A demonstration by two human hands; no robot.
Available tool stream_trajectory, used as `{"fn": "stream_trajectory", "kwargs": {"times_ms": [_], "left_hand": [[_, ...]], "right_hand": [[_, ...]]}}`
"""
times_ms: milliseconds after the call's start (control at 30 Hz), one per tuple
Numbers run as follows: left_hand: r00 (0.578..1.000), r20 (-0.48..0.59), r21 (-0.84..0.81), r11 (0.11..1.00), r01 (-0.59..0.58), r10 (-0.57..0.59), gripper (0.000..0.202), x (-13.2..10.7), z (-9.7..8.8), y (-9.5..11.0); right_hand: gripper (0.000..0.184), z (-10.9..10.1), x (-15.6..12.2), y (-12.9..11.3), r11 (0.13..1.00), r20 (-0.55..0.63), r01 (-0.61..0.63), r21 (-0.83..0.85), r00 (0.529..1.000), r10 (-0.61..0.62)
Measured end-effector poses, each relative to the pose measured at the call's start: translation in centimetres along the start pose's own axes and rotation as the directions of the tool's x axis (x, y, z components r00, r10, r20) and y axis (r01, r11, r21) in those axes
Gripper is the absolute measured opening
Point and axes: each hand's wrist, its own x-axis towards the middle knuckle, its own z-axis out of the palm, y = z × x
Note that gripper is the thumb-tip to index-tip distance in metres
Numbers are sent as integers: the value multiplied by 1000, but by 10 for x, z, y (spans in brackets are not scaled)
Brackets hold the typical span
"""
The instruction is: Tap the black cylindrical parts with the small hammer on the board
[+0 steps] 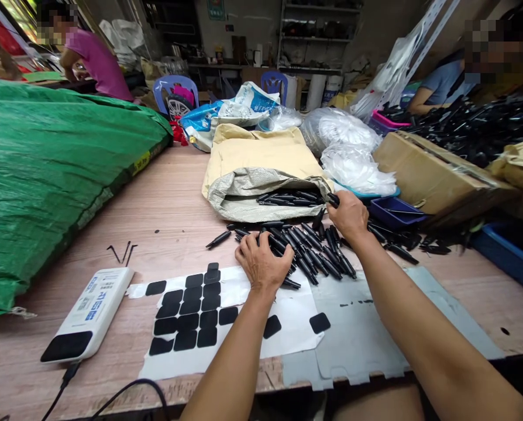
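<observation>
A heap of slim black pen-shaped pieces [308, 248] lies on the table in front of the mouth of a beige woven sack [261, 149]. My left hand [264, 260] is curled over the heap's left side, fingers and thumb around several pieces; its fingertips are partly hidden among them. At the right edge of the sack's mouth, my right hand [349, 213] grips black pen-shaped pieces whose ends stick out past its fingers. More such pieces lie inside the sack. Beneath my left forearm, a white sheet [253, 345] bears rows of black rounded-square pads [192, 304].
A white device [90, 316] with a cable lies left, near black hex keys [123, 252]. A large green tarp bundle [59, 175] borders the left. Right stand a purple tray [393, 213], cardboard box [437, 175] and blue bin [507, 251]. Two people sit farther back.
</observation>
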Motion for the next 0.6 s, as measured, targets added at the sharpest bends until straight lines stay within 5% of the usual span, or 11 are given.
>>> {"fn": "stream_trajectory", "kwargs": {"times_ms": [167, 600], "left_hand": [[999, 38, 20, 1000, 7, -8, 43, 0, -4, 3], [1000, -30, 10, 1000, -6, 6, 41, -1, -5, 3]], "right_hand": [[31, 0, -17, -30, 943, 203, 325, 67, 921, -332], [39, 1, -18, -45, 928, 407, 369, 58, 840, -360]]}}
